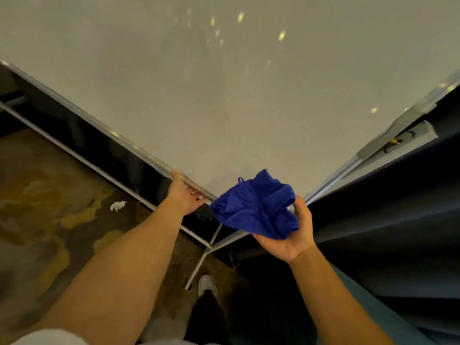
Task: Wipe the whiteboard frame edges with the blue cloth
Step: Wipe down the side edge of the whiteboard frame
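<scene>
**Holding the blue cloth at the whiteboard's lower corner**

Gripping the frame [99, 123] along one lower edge of the whiteboard [224, 95], the left hand [185, 195] has its fingers curled over the metal strip, just short of the corner where the two edges meet. The right hand [291, 235] is turned palm up and grasps the blue cloth [256, 207], which sits bunched and crumpled in the palm with the thumb raised beside it. The cloth hangs in front of that lower corner of the board and hides it; whether it touches the frame cannot be told. A small loop sticks up from the cloth's top edge.

Spots of reflected light dot the board's pale surface. White metal bars of the stand [199, 267] run under the board and meet below the cloth. On the mottled brown floor [49, 195] lies a crumpled scrap of white paper [117, 205], near the left forearm, and a white shoe [206, 283] shows beside the stand's foot. A dark curtain [385, 220] hangs along the board's other edge.
</scene>
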Available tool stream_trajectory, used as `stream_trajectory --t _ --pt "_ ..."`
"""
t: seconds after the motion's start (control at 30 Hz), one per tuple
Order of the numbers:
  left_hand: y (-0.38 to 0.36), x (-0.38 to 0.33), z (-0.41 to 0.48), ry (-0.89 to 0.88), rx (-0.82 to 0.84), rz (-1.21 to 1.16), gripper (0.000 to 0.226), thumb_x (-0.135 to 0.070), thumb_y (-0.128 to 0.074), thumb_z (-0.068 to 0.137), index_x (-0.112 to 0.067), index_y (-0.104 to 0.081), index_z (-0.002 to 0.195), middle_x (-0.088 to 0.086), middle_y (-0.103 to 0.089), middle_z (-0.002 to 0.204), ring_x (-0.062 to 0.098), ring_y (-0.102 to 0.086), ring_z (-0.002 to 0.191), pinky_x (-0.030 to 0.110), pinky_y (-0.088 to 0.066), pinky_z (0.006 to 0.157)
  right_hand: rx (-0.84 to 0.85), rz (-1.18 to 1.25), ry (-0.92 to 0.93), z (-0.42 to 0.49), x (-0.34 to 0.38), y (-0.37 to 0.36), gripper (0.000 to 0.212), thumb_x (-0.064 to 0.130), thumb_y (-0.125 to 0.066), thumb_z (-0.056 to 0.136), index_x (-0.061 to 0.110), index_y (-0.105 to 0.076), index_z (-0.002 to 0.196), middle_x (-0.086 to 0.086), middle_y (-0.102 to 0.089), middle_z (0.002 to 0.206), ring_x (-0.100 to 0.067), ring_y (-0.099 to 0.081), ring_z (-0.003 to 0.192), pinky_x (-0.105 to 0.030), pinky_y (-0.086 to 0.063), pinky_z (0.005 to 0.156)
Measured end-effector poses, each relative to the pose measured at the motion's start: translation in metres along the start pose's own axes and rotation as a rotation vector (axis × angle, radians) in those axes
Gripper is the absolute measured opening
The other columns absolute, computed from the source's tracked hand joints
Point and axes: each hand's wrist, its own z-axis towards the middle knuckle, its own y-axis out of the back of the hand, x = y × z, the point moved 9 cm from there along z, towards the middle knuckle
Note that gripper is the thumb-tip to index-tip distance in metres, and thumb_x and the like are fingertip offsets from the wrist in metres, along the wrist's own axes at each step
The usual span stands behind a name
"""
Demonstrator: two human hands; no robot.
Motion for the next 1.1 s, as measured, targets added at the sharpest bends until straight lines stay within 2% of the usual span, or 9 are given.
stream_trajectory --t 0.17,0.27,0.4,0.57,0.73,0.83,0.9,0.97,1.1 --pt "-0.006 0.015 0.004 -0.236 0.037 -0.167 0.09 -0.084 -0.034 0.075 -0.018 -0.052 0.133 0.003 -0.054 0.135 0.032 -0.052 0.124 0.049 -0.045 0.1 0.214 -0.276 -0.176 0.042 0.03 -0.054 0.049 0.03 -0.082 0.068 0.009 -0.073 0.111 -0.015 -0.067 0.123 -0.035 -0.066 0.108 -0.044 -0.053 0.093" --pt "0.004 0.019 -0.007 -0.387 -0.182 -0.147 0.067 -0.075 -0.042 0.083 -0.018 -0.066 0.109 0.011 -0.069 0.113 0.032 -0.066 0.096 0.047 -0.057 0.079 0.398 -0.44 -0.274 0.063 0.029 -0.089 0.035 0.026 -0.076 0.074 0.008 -0.073 0.103 -0.012 -0.07 0.109 -0.029 -0.067 0.098 -0.039 -0.055 0.085" --pt "0.018 0.025 -0.03 -0.457 -0.442 -0.146 0.082 -0.075 -0.039 0.082 -0.013 -0.051 0.135 0.012 -0.061 0.124 0.034 -0.058 0.107 0.052 -0.046 0.1 0.572 -0.62 -0.348 0.087 0.017 -0.135 0.028 0.023 -0.045 0.097 0.009 -0.067 0.107 -0.008 -0.071 0.104 -0.025 -0.068 0.097 -0.037 -0.055 0.08" --pt "0.024 0.048 -0.054 -0.458 -0.572 -0.105 0.086 -0.076 -0.028 0.084 -0.011 -0.046 0.136 0.007 -0.056 0.106 0.022 -0.051 0.082 0.043 -0.042 0.093 0.683 -0.825 -0.304 0.11 -0.007 -0.181 0.025 0.025 -0.053 0.095 0.014 -0.063 0.115 -0.009 -0.068 0.116 -0.027 -0.064 0.107 -0.038 -0.055 0.085" --pt "0.038 0.039 -0.056 -0.543 -0.681 -0.044 0.076 -0.071 -0.026 0.088 -0.008 -0.063 0.11 0.012 -0.063 0.111 0.03 -0.058 0.099 0.043 -0.044 0.1 0.818 -1.46 0.147 0.136 -0.03 -0.22 0.03 0.017 -0.066 0.085 0.014 -0.071 0.115 -0.011 -0.072 0.108 -0.021 -0.068 0.095 -0.038 -0.055 0.086" --pt "0.045 0.039 -0.05 -0.55 -0.758 0.012 0.066 -0.071 -0.027 0.088 -0.015 -0.06 0.077 0.013 -0.064 0.093 0.025 -0.058 0.078 0.036 -0.048 0.08 1.253 -2.051 0.498 0.131 -0.082 -0.21 0.043 0.018 -0.069 0.085 0.02 -0.065 0.128 -0.008 -0.059 0.135 -0.019 -0.054 0.122 -0.034 -0.041 0.104" --pt "0.047 0.035 -0.042 -0.538 -0.773 0.059 0.07 -0.067 -0.027 0.091 -0.009 -0.066 0.091 0.017 -0.064 0.1 0.028 -0.058 0.081 0.035 -0.044 0.077 1.61 -2.548 0.662 0.14 -0.123 -0.17 0.05 0.039 -0.064 0.088 0.028 -0.056 0.137 -0.006 -0.044 0.149 -0.028 -0.034 0.139 -0.044 -0.031 0.113" --pt "0.05 0.031 -0.04 -0.559 -0.8 0.065 0.067 -0.058 -0.029 0.095 -0.004 -0.061 0.119 0.022 -0.061 0.12 0.037 -0.058 0.104 0.039 -0.045 0.087 1.763 -2.936 0.795 0.158 -0.147 -0.139 0.06 0.065 -0.043 0.09 0.036 -0.046 0.142 -0.003 -0.031 0.158 -0.033 -0.01 0.149 -0.053 -0.013 0.119" --pt "0.058 0.031 -0.047 -0.604 -0.844 0.071 0.068 -0.058 -0.026 0.096 -0.005 -0.061 0.12 0.021 -0.061 0.123 0.039 -0.056 0.109 0.038 -0.042 0.084 2.019 -3.146 0.809 0.174 -0.178 -0.115 0.074 0.078 -0.005 0.086 0.046 -0.031 0.147 0.003 -0.015 0.164 -0.034 0.011 0.149 -0.059 0.01 0.115"
